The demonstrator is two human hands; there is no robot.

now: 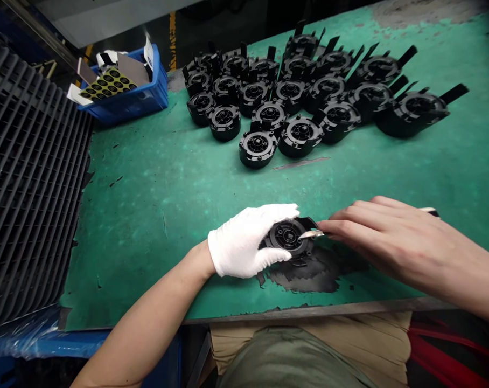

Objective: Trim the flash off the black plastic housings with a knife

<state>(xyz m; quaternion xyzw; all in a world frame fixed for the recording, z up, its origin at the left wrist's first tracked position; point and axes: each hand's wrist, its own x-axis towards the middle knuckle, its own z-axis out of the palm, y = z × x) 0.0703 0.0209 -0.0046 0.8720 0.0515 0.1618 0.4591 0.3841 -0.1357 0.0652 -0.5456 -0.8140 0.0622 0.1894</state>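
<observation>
My left hand (248, 242), in a white glove, is closed around the side of a round black plastic housing (288, 237). The part sits low over the green table with its ribbed, ringed face up and a flat black tab at its upper right. Bare, my right hand (385, 231) grips a slim knife (312, 234), its pale pointed blade reaching over the right side of the housing's face. Most of the knife's handle is hidden by the fingers; a light end with a dark tip shows behind the knuckles.
Several similar black housings (258, 144) stand grouped at the back of the green table (147, 194). A blue bin (125, 102) with a sheet of round black stickers (109, 83) is at the back left. Dark slatted racks (30, 161) line the left edge.
</observation>
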